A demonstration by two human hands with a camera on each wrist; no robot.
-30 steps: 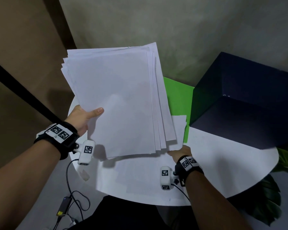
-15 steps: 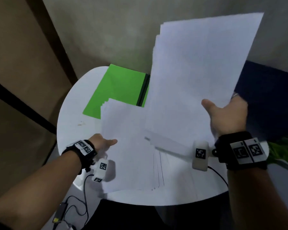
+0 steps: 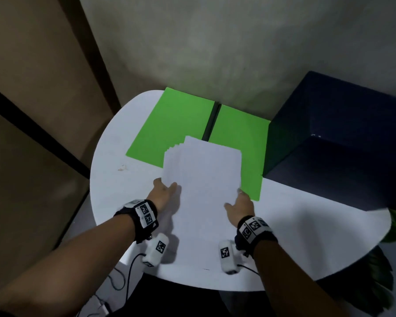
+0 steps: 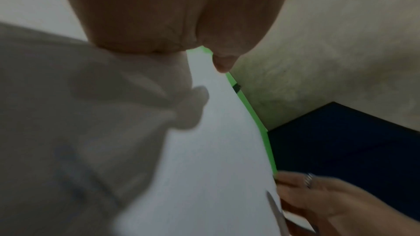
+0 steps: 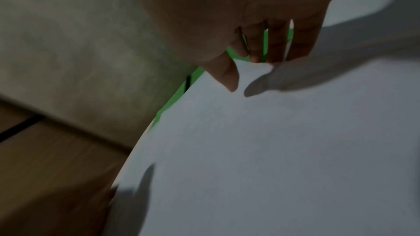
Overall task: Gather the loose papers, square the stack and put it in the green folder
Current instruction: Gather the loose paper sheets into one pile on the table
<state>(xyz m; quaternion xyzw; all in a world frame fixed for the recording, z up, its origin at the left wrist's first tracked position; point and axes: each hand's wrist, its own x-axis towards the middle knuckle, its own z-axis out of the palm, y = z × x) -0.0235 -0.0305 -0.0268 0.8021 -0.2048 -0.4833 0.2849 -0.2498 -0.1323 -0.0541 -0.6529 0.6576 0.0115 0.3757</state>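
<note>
Fingers (image 3: 170, 187) pinch paper stack (image 3: 204, 177) side edges; far edge overlaps green folder (image 3: 176, 124)

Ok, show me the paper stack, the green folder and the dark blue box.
paper stack (image 3: 204, 170), head view, middle of top sheet.
green folder (image 3: 174, 124), head view, bare left flap.
dark blue box (image 3: 341, 170), head view, near face.

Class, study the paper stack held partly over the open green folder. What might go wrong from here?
The paper stack is fanned at its far left corner and may go in unsquared. It lies across the spine of the green folder; closing might crease sheets. Left hand and right hand grip only its edges; sheets may slip.
</note>
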